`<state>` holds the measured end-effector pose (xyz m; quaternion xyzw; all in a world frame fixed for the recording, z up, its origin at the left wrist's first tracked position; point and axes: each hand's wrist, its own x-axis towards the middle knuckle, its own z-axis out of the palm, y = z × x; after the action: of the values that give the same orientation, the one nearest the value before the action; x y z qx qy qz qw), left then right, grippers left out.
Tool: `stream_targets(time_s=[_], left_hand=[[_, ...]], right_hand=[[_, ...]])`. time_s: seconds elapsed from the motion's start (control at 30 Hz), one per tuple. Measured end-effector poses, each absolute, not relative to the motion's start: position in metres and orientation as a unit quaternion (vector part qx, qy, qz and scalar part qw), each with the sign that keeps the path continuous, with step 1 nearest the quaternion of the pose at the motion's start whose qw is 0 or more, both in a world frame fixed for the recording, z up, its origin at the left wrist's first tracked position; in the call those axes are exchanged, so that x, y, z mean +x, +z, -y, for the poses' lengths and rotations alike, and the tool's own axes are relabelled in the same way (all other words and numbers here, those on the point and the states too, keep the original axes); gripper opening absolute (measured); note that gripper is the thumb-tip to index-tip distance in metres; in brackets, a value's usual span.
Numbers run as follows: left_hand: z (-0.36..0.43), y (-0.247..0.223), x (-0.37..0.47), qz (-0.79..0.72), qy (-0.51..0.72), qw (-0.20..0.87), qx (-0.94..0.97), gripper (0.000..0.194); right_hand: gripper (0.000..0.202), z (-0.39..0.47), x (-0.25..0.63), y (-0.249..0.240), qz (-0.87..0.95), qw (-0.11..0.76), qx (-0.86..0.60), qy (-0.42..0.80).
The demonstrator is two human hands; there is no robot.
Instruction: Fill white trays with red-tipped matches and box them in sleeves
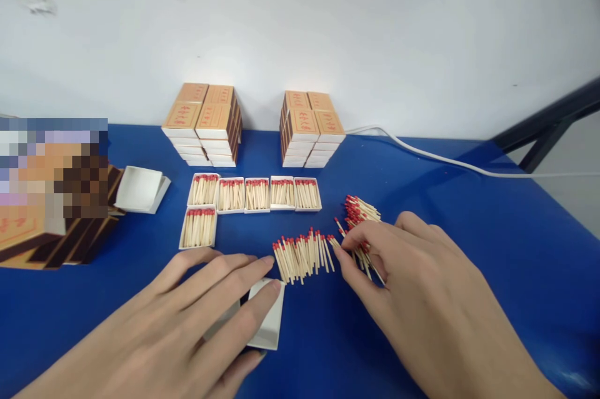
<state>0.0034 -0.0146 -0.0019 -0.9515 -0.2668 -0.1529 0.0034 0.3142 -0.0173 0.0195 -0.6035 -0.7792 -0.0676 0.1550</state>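
My left hand (215, 318) lies with fingers spread over white empty trays (269, 324), its fingertips beside the left end of a loose row of red-tipped matches (302, 256). Thumb and index finger of my right hand (407, 280) are pinched at a few matches (333, 241) near the row's right end. A denser heap of matches (359, 211) lies behind and partly under the right hand. Several filled trays (257, 194) stand side by side farther back, with one more filled tray (199, 227) in front of the leftmost.
Two stacks of closed matchboxes, left (213, 121) and right (310, 124), stand by the wall. At the left are white trays (140, 189) and a partly pixelated matchbox pile (28, 230). A white cable (435, 155) crosses the blue table (492, 230) at the back right.
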Motion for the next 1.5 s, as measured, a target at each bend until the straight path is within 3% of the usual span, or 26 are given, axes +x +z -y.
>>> stream_targets(time_s=[0.83, 1.27, 1.5], left_hand=[[0.012, -0.003, 0.005, 0.260, -0.159, 0.016, -0.952, 0.050], [0.013, 0.000, 0.004, 0.243, -0.155, 0.042, -0.957, 0.049], [0.015, -0.008, 0.001, 0.258, -0.146, 0.027, -0.955, 0.059]], right_hand=[[0.024, 0.015, 0.310, 0.021, 0.782, 0.163, -0.595, -0.094], [0.022, 0.010, 0.293, 0.022, 0.740, 0.231, -0.632, 0.025], [0.019, 0.009, 0.286, 0.022, 0.727, 0.271, -0.627, 0.064]])
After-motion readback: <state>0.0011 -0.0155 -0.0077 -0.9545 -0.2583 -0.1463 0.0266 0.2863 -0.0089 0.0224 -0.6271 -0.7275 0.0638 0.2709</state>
